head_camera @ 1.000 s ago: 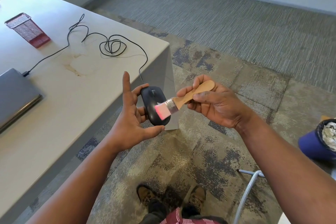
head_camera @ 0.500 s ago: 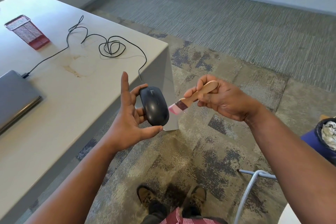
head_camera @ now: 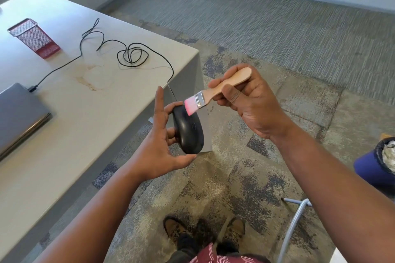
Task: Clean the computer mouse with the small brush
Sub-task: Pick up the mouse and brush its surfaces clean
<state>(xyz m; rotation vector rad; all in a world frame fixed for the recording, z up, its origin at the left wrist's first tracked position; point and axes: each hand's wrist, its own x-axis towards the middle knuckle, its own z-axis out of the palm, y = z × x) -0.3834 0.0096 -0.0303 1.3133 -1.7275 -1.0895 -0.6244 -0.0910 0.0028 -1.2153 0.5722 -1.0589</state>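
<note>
My left hand holds a black wired computer mouse upright in the air, off the table's near corner, thumb under its rear end and index finger pointing up. In my right hand is a small brush with a wooden handle, metal ferrule and pink bristles. The bristles touch the mouse's front end, at its upper right. The mouse's black cable runs up over the table edge in loose coils to a closed grey laptop.
A grey table fills the left side, with a red mesh pen holder at its far part. A blue bin with crumpled paper stands at the right edge. A metal chair frame and my shoes are below.
The brush swung off the mouse to the right, then came back up; its bristles now rest on the mouse's front end instead of its middle. My left hand kept the mouse nearly still.
</note>
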